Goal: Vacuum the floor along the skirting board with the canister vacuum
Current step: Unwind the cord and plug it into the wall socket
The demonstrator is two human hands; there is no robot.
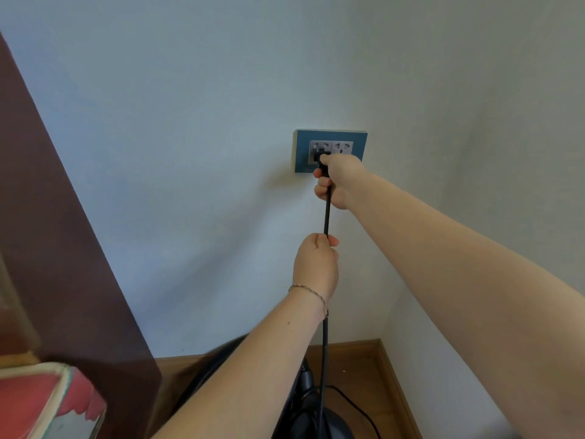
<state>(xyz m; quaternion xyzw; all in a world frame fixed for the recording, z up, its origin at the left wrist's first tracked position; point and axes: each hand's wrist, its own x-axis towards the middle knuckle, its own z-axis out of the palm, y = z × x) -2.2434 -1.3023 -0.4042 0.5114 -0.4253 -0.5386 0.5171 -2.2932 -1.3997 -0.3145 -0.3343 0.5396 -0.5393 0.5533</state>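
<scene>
A blue-framed double wall socket [357,137] sits on the pale wall. My right hand [338,179] grips the black plug [320,158] at the socket's left outlet; whether the pins are fully in is hidden. The black power cord [327,217] hangs straight down from it. My left hand [316,264], with a thin bracelet at the wrist, is closed around the cord lower down. The cord runs on down to the dark canister vacuum [316,416] on the floor, mostly hidden behind my left forearm. A wooden skirting board [392,375] lines the corner.
A dark brown wooden panel [63,248] stands at the left. Below it lies a red and white cushioned edge [47,400]. Wooden floor [354,369] shows in the corner, with a loop of cord [357,407] lying on it.
</scene>
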